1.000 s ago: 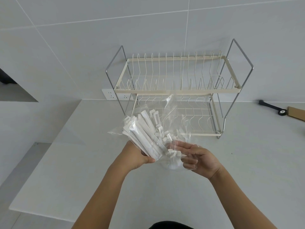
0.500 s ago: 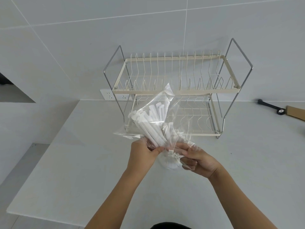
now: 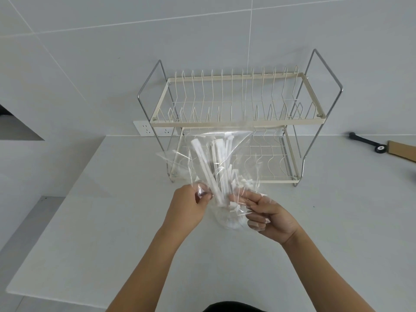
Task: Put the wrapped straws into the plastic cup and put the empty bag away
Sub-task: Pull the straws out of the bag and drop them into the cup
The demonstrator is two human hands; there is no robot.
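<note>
Left hand (image 3: 191, 204) pinches bag (image 3: 238, 152) edge; right hand (image 3: 267, 213) pinches bag over cup (image 3: 229, 221) on bench (image 3: 112, 221). Straws (image 3: 216, 167) partly in cup, fanned out. Risk: pulling the bag tips the cup, spilling straws.

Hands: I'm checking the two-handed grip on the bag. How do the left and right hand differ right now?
The left hand pinches the clear bag at its left edge, fingers curled shut; the right hand lies under the bag's lower end with fingers spread looser. The left hand sits slightly higher than the right. Both touch the bag of wrapped straws.
</note>
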